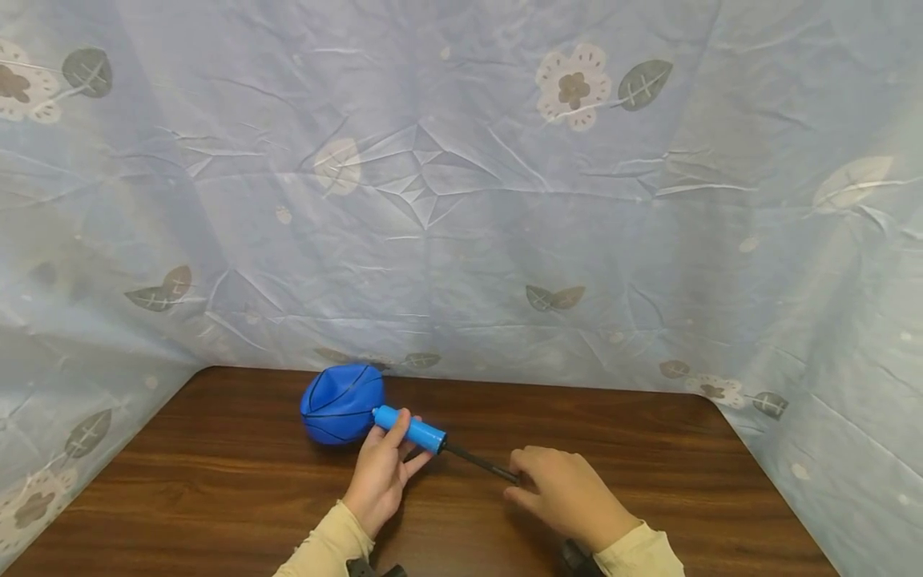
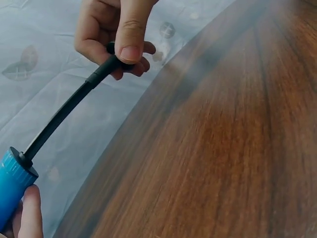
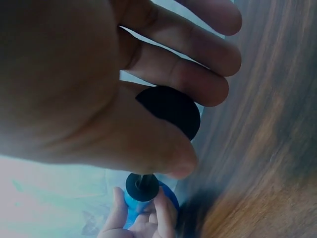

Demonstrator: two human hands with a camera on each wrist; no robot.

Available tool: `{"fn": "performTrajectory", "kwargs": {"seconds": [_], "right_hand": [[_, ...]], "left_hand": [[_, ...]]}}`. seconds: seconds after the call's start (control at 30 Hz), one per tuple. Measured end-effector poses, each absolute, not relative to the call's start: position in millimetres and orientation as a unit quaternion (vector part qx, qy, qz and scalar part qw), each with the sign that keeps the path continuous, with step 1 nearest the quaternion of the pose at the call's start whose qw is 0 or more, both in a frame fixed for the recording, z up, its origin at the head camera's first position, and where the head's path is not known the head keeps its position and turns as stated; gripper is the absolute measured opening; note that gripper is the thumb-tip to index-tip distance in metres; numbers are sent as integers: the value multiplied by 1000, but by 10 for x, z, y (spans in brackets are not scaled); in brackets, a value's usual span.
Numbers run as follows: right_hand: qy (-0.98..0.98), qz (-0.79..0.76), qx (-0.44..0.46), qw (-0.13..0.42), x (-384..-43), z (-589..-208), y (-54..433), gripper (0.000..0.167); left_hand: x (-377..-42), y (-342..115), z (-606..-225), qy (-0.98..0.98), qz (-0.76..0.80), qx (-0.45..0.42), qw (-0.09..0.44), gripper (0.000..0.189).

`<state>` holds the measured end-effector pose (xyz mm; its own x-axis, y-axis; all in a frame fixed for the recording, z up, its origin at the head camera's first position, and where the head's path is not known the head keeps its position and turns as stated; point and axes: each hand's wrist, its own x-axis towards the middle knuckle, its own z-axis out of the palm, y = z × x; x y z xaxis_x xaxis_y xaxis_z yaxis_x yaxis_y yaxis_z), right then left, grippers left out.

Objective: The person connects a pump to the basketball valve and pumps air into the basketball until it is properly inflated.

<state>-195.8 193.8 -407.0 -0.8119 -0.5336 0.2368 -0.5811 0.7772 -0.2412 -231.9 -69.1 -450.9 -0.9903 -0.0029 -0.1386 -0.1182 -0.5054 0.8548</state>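
Observation:
A blue ball with black seam lines, dented at its top, sits on the table at the left in the head view. The nozzle end of a light-blue hand pump meets the ball's right side. My left hand holds the pump's barrel between thumb and fingers. Out of the barrel comes a long black rod, drawn well out. At its far end my right hand grips the black handle, with thumb and fingers around it. Whether a needle is inside the ball cannot be seen.
The dark brown wooden table lies under both hands. Behind it and at both sides hangs a pale blue curtain with flowers and leaves, close to the table's back edge.

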Motion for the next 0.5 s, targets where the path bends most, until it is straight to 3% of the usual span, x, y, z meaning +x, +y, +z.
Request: {"fn": "performTrajectory", "kwargs": {"seconds": [0.2,0.5], "right_hand": [[-936,140,312,83,-1962,-4071,1953,25],[-934,123,321,93,-1976,-4079,1946,27]], "left_hand": [[-2291,-652,-4497,495,865,-72,32,58],[-2193,-501,-4511,481,871,-66,70,61]]}}
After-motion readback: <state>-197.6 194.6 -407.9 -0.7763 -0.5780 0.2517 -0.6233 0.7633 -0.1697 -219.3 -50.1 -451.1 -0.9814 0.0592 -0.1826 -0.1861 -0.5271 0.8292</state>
